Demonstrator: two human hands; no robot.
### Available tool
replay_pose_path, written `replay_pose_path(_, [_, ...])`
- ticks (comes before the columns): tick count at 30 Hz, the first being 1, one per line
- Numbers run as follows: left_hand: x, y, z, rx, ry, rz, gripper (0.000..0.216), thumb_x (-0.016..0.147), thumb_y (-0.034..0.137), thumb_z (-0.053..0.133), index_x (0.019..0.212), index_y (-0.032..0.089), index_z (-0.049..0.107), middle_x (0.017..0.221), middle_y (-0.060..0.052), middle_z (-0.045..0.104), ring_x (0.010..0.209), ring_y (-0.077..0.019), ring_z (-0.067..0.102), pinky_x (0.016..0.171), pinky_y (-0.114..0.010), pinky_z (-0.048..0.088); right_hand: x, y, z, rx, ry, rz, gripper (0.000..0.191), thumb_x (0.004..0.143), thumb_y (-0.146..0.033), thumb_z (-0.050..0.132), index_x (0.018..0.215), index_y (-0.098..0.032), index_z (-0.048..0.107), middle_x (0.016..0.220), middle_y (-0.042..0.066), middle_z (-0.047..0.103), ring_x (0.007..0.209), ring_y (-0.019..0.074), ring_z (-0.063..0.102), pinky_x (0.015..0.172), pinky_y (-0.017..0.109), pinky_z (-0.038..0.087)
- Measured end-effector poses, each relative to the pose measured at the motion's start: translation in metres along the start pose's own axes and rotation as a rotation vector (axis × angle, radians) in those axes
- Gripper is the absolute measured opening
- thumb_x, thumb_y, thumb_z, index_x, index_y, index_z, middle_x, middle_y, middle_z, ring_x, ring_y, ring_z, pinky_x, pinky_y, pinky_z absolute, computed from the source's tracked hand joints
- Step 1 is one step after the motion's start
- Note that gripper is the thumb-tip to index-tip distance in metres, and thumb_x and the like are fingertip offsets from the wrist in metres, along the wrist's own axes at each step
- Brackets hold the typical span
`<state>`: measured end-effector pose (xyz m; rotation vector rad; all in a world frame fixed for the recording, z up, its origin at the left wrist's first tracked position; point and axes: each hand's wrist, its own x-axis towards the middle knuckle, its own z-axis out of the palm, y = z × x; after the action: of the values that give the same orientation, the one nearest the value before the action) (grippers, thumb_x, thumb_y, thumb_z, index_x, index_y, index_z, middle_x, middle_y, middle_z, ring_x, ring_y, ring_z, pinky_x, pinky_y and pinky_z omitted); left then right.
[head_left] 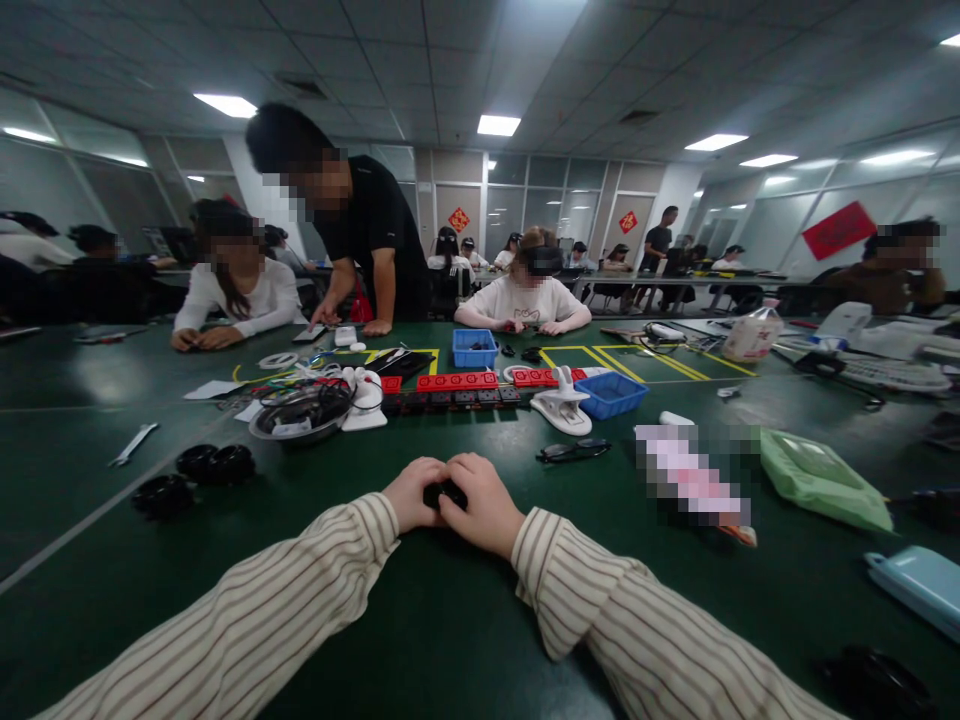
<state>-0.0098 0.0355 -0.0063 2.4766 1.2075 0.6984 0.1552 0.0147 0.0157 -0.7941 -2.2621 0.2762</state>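
Observation:
Close together over the green table [420,640], my left hand [412,492] and my right hand [484,503] are closed around a small black part [451,492]. Only its dark middle shows between the fingers, so its exact kind stays hidden. The fingers of both hands curl over it from either side, and the fingertips nearly meet on top. Several black ring-shaped parts [225,464] lie on the table to the left, apart from my hands. A pair of black-framed glasses [574,450] rests beyond my right hand.
Ahead stand a metal bowl of cables [300,415], red power sockets [457,381], a white clip stand [562,405] and a blue bin [611,394]. A wrench [135,445] lies left; a green wipes pack [821,480] and a light-blue case [919,585] lie right. People work across the table.

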Motion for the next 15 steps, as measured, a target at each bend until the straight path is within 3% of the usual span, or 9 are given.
replay_pose_path(4, [0.0007,-0.0042,0.0005,-0.103,-0.032,0.040,0.027,0.052,0.018,0.068,0.078,0.014,0.060,0.087,-0.004,0.060,0.090,-0.0226,0.055,0.085,-0.034,0.041,-0.0015,-0.0013,-0.0008,0.059,-0.028,-0.116,0.025,0.064,-0.009,0.047,0.086,-0.017,0.053,0.091,0.005,0.056,0.088,0.0186,0.049,0.082,0.033,0.036])
replay_pose_path(8, [-0.0012,-0.0047,0.0040,-0.109,0.016,0.041,0.047,0.050,0.022,0.069,0.095,0.014,0.056,0.100,-0.006,0.058,0.097,-0.0243,0.052,0.090,-0.036,0.039,-0.0020,-0.0039,-0.0019,0.063,-0.014,-0.149,0.028,0.066,-0.014,0.049,0.094,-0.017,0.052,0.096,0.006,0.056,0.092,0.0195,0.047,0.086,0.035,0.035])
replay_pose_path(11, [-0.0027,-0.0028,0.0055,0.013,0.045,0.006,0.056,0.050,0.031,0.070,0.099,0.012,0.054,0.101,-0.008,0.055,0.098,-0.0271,0.051,0.094,-0.043,0.035,-0.0021,-0.0049,-0.0029,0.016,0.036,-0.106,0.030,0.070,-0.023,0.053,0.099,-0.016,0.050,0.102,0.007,0.053,0.097,0.0210,0.044,0.089,0.037,0.032])
replay_pose_path(15, [-0.0042,0.0050,0.0024,0.263,0.065,-0.065,0.050,0.052,0.042,0.067,0.091,0.014,0.053,0.085,-0.005,0.055,0.088,-0.0254,0.053,0.099,-0.052,0.023,-0.0022,-0.0027,-0.0012,-0.072,0.079,0.035,0.035,0.072,-0.035,0.058,0.099,-0.014,0.049,0.099,0.009,0.050,0.093,0.0217,0.043,0.083,0.037,0.035])
